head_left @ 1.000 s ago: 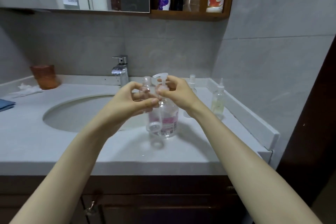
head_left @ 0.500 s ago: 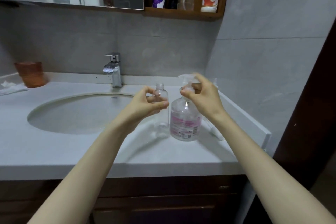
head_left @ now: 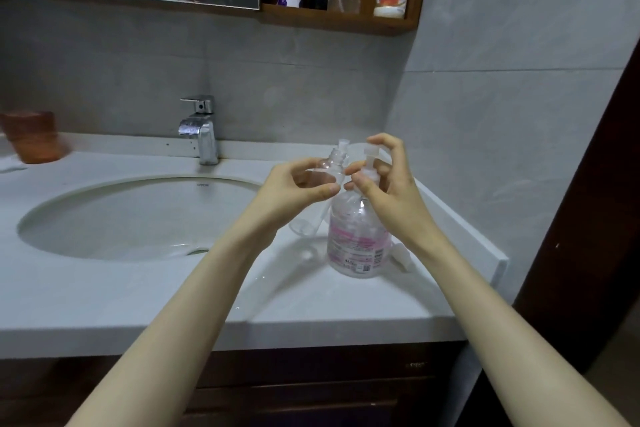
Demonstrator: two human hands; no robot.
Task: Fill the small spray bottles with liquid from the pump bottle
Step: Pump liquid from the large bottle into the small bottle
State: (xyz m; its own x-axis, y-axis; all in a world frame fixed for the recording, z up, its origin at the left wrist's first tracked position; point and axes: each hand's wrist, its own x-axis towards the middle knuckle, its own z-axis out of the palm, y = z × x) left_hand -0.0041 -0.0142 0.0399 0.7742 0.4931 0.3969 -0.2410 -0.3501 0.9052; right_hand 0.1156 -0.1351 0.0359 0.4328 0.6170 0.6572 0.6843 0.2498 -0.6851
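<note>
- Left hand (head_left: pixel 294 191) gripped small bottle (head_left: pixel 320 175) mid-body, tilted, its mouth beside the spout; probably light and slick.
- Right hand (head_left: pixel 388 191) curled over the head of the pump bottle (head_left: pixel 356 239), which stood on the counter (head_left: pixel 138 295); likely heavy and stable.

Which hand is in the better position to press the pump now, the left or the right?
The right hand. Its fingers curl around the top of the pump bottle, while the left hand holds the small bottle tilted with its open neck near the nozzle.
</note>
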